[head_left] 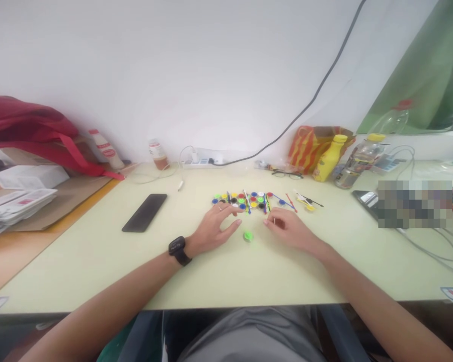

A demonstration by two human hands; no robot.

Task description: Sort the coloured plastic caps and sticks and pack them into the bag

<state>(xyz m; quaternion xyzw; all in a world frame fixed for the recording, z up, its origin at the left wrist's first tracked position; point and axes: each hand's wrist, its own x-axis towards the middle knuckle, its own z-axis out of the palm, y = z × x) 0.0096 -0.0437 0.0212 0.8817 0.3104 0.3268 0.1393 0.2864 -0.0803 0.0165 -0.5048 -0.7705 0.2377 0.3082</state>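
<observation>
My left hand [213, 230], with a black watch on the wrist, hovers over the table at the front of several small coloured discs [240, 200]. Its fingers are apart and hold nothing. My right hand [289, 229] is to the right, thumb and fingers curled together in a pinch; whatever may be between them is hidden. Between both hands a bright green disc-like piece [248, 236] rests on the table. Thin coloured sticks [246, 199] lie among the discs. Beyond my right hand are a blue-and-red stick piece [290, 202] and a yellow-and-black stick piece [306, 203].
A black phone [145, 213] lies on the left of the table [98, 266]. Along the wall stand a drink bottle [158, 154], a power strip [202, 161], glasses [287, 174], a yellow bottle [329, 158] and a clear bottle [357, 163]. Cables [443, 246] trail at the right.
</observation>
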